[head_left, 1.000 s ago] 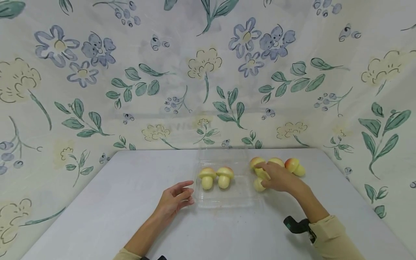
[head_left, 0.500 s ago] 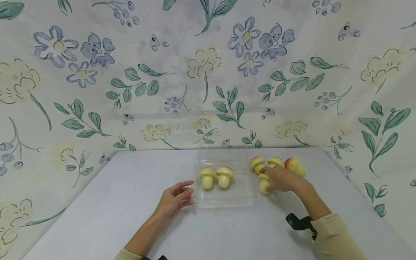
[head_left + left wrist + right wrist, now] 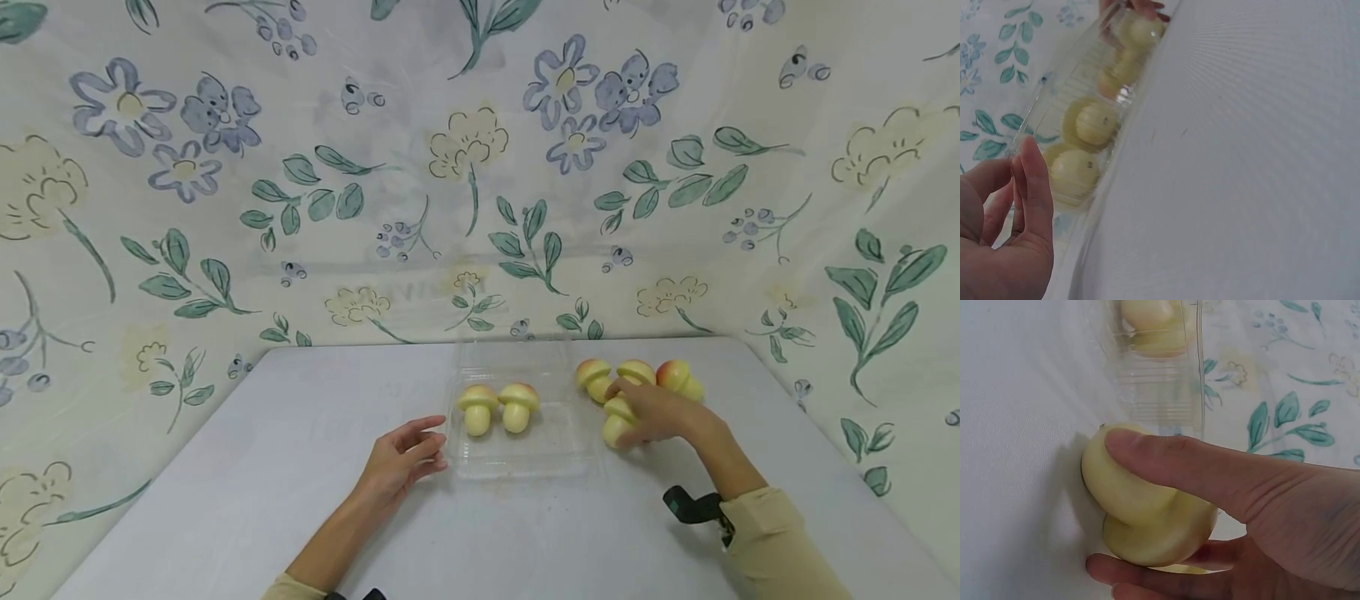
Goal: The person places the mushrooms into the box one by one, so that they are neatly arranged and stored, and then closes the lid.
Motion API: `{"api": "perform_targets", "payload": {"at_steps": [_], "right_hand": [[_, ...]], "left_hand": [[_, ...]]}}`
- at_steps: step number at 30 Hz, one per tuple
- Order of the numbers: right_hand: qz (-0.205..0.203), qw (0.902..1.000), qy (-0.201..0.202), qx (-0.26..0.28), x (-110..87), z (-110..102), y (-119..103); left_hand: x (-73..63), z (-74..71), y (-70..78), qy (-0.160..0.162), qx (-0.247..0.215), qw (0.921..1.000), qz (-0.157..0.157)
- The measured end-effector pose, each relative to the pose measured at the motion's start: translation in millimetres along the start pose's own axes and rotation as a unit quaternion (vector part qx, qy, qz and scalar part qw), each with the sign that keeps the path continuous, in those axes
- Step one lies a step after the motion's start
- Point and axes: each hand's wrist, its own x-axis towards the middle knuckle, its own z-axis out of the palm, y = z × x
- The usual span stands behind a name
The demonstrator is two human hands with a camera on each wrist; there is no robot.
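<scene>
My right hand (image 3: 658,414) grips a pale yellow toy mushroom (image 3: 617,430) just right of the clear plastic box (image 3: 517,465). In the right wrist view the thumb (image 3: 1147,456) lies over the stem, and fingers are under the cap of that mushroom (image 3: 1154,537). Two similar mushrooms, a left one (image 3: 477,410) and a right one (image 3: 517,408), lie side by side inside the box. My left hand (image 3: 401,462) stays at the box's left wall with loosely bent fingers; whether the fingertips touch the wall is unclear.
Behind the right hand lie a red-tinged mushroom (image 3: 593,377), a partly covered one (image 3: 635,372) and another on its side (image 3: 678,380). The box's transparent lid (image 3: 513,358) is folded back toward the flowered cloth (image 3: 375,225) behind the white table (image 3: 360,375).
My right hand has shifted slightly right and toward me with the mushroom, away from the box's right edge. The left hand and the boxed mushrooms have stayed put.
</scene>
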Motion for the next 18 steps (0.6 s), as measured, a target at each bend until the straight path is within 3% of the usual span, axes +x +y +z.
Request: {"api": "perform_targets", "payload": {"at_steps": [13, 18], "right_hand": [[-0.006, 0.9971, -0.019, 0.073, -14.2, -13, 7], [-0.019, 0.9978, -0.013, 0.063, -13.7, -16, 7]], "left_hand": [[-0.6, 0.8, 0.2, 0.004, 0.003, 1.0, 0.0], [-1.1, 0.3, 0.3, 0.004, 0.001, 1.0, -0.002]]}}
